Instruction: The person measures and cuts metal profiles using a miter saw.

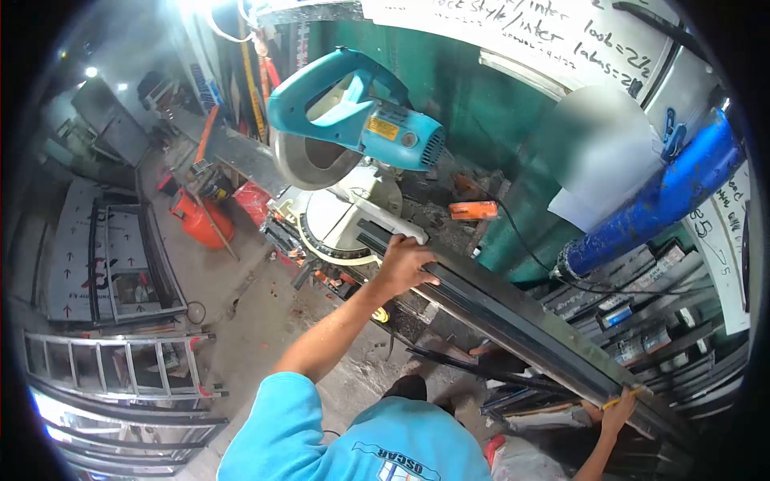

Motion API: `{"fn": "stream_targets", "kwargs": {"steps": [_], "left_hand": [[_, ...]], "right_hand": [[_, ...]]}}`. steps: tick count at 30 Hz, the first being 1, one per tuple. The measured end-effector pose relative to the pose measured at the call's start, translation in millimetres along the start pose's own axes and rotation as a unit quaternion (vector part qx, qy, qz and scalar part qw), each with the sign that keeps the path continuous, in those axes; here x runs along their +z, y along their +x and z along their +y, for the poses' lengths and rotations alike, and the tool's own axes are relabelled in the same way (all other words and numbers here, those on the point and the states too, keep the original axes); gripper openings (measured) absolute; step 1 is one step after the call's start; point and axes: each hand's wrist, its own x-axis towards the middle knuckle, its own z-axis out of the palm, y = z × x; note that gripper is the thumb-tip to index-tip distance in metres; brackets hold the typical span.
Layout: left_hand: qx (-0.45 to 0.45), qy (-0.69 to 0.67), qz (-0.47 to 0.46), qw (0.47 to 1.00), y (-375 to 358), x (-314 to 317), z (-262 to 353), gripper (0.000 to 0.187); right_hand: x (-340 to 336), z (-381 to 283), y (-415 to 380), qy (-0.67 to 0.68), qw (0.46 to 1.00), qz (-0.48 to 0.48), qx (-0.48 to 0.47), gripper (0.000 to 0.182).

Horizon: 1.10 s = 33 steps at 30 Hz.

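Observation:
A long black metal profile (505,317) runs diagonally from the miter saw (353,120) toward the lower right. Its upper end rests on the saw's base, beside the round turntable (333,220). My left hand (405,266) grips the profile near that end, fingers over its top. The saw's teal handle and motor stand raised, with the blade tilted up behind my hand. Far down the profile, my right hand (616,413) is closed around a thin yellow item (624,397) lying across it; its exact kind is too small to make out.
An orange box (474,211) sits behind the saw. A blue tube (658,192) leans at right, above racks of profiles (642,321). On the left are a red gas cylinder (202,218), a ladder (120,365) and framed panels (104,256). A black cable (513,228) hangs nearby.

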Motion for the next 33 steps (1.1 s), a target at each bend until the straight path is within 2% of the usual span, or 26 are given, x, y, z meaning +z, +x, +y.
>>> {"fn": "stream_targets", "kwargs": {"steps": [1, 2, 3, 4, 6, 7, 8, 10, 11, 13, 16, 18, 20, 22, 24, 25, 26, 27, 28, 31, 33], "left_hand": [[-0.002, 0.007, -0.007, 1.0, 1, 0, -8, 0.049], [0.003, 0.0, -0.011, 1.0, 0, 0, -20, 0.049], [0.007, 0.01, 0.013, 1.0, -2, 1, -33, 0.048], [0.01, 0.021, 0.04, 0.999, -3, 0, -46, 0.048], [-0.014, 0.053, 0.051, 0.997, -5, -8, -68, 0.05], [-0.041, 0.085, 0.06, 0.994, -7, -15, -78, 0.053], [-0.087, 0.095, 0.032, 0.991, -10, -27, -85, 0.058], [-0.152, 0.142, 0.111, 0.972, -23, -42, -100, 0.055], [-0.166, 0.138, 0.151, 0.965, -31, -51, -103, 0.051], [-0.18, 0.085, 0.224, 0.954, -55, -67, -105, 0.044], [-0.212, 0.101, 0.196, 0.952, -114, -58, -109, 0.029], [-0.194, 0.007, 0.116, 0.974, -161, -56, -104, 0.021], [-0.157, 0.014, 0.178, 0.971, -218, -33, -86, 0.022], [-0.268, -0.059, 0.049, 0.96, -291, -12, -77, 0.027], [-0.413, -0.092, -0.09, 0.902, -364, 8, -54, 0.035], [-0.435, -0.098, -0.128, 0.886, -394, 2, -29, 0.042], [-0.462, -0.12, -0.145, 0.867, -440, 21, -23, 0.043], [-0.508, -0.11, -0.13, 0.844, -467, 22, 8, 0.043], [-0.539, -0.153, -0.155, 0.813, -499, 27, 25, 0.043], [-0.625, -0.19, -0.194, 0.731, -584, 40, 89, 0.047], [-0.618, -0.192, -0.23, 0.727, -641, 55, 120, 0.052]], "right_hand": [[0, -2, 0, -0.007, 1.0, -0.004, 0.009, 0.068], [1, -9, 5, -0.025, 1.0, -0.01, 0.003, 0.06], [-5, -20, 11, -0.042, 0.999, -0.015, -0.005, 0.052], [-16, -32, 18, -0.044, 0.999, -0.014, -0.003, 0.052], [-35, -57, 31, -0.037, 0.991, -0.117, -0.054, 0.036], [-21, -59, 31, 0.012, 0.993, -0.035, -0.114, 0.031], [-28, -78, 33, 0.011, 0.992, -0.035, -0.119, 0.031], [-37, -117, 33, 0.03, 0.985, -0.029, -0.165, 0.041], [-29, -128, 34, 0.049, 0.974, 0.02, -0.219, 0.042], [-27, -165, 34, 0.082, 0.968, 0.005, -0.238, 0.041], [-36, -241, 29, 0.121, 0.951, 0.008, -0.283, 0.039], [-38, -289, 28, 0.131, 0.939, 0.02, -0.318, 0.037], [-37, -328, 28, 0.158, 0.927, 0.043, -0.338, 0.037], [-32, -362, 31, 0.183, 0.918, 0.054, -0.347, 0.037], [-26, -388, 34, 0.205, 0.91, 0.065, -0.355, 0.037], [-21, -399, 35, 0.213, 0.906, 0.073, -0.359, 0.037], [-19, -409, 34, 0.221, 0.902, 0.082, -0.363, 0.036], [-22, -419, 33, 0.221, 0.902, 0.089, -0.361, 0.036], [-26, -428, 31, 0.223, 0.903, 0.09, -0.356, 0.034], [-30, -444, 22, 0.245, 0.904, 0.056, -0.346, 0.032], [-32, -451, 11, 0.298, 0.88, 0.153, -0.338, 0.028]]}}
